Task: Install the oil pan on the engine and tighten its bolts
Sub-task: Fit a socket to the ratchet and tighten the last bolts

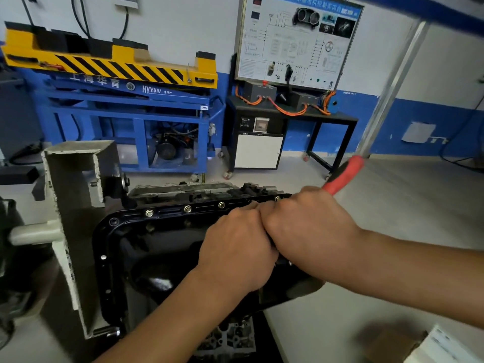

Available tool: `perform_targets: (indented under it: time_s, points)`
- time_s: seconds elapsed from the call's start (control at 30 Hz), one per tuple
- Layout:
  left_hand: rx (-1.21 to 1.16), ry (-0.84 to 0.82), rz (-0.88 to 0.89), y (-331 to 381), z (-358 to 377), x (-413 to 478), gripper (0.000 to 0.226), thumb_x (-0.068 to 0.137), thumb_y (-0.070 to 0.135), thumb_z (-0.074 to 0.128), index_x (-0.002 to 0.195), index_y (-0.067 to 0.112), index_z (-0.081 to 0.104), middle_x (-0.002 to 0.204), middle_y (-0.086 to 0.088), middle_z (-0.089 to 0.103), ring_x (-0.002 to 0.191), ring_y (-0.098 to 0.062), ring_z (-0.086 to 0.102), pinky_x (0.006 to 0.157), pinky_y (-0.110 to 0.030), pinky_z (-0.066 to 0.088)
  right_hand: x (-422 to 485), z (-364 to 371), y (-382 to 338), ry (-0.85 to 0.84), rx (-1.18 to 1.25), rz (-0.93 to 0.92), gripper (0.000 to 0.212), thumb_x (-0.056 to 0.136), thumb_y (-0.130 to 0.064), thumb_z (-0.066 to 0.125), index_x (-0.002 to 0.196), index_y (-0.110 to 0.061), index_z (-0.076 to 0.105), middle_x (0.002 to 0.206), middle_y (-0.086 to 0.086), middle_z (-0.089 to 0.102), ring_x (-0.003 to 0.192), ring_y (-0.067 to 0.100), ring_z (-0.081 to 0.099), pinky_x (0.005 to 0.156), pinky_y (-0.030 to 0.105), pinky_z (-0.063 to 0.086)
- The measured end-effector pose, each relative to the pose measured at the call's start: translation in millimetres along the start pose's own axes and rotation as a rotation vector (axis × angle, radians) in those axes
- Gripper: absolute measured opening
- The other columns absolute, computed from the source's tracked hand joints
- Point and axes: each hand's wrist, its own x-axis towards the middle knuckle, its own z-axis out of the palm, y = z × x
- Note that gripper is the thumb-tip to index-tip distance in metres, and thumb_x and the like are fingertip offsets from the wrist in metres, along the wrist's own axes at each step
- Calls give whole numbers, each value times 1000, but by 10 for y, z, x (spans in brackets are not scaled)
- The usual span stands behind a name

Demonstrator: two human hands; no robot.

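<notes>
Nearby: eng. stand [76, 195], L of pan [146, 247].

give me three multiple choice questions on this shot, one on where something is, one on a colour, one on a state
1. Where does the handle of the red-handled tool stick out?
A) beyond the right hand, up and to the right
B) straight down into the pan
C) toward the camera

2. What colour is the oil pan?
A) yellow
B) black
C) white

3. How is the pan's far flange?
A) bare holes only
B) covered by a cloth
C) bolts seated in it

Key:
1 A, the red grip shows past the right hand's knuckles.
2 B, the pan is glossy black.
3 C, shiny bolt heads line the far edge.
</notes>
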Motion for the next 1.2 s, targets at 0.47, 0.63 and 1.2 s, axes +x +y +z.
perform_targets:
  time_s: [0.47,0.63,1.2]
  points:
    - [45,-93,-18,-52,-2,197,16,94,31,48,96,27,64,89,1,68,82,-25,64,71,-42,55,-160,339,-48,-20,708,473,8,80,-24,51,73,-27,51,67,-8,47,58,17,46,49,29,34]
    - [-18,-145,41,-86,-56,284,14,92,26,57,78,27,61,79,4,68,75,-18,61,70,-36,51,-174,341,-30,-21,781,508,19,76,-19,50,60,-26,43,63,-6,49,61,22,48,46,27,29]
    - [51,-160,320,-157,-155,425,15,88,27,68,103,24,67,94,5,71,89,-16,65,79,-40,52,-197,267,-7,-36,887,476,18,79,-12,51,85,-23,64,80,-3,66,73,22,62,67,42,54]
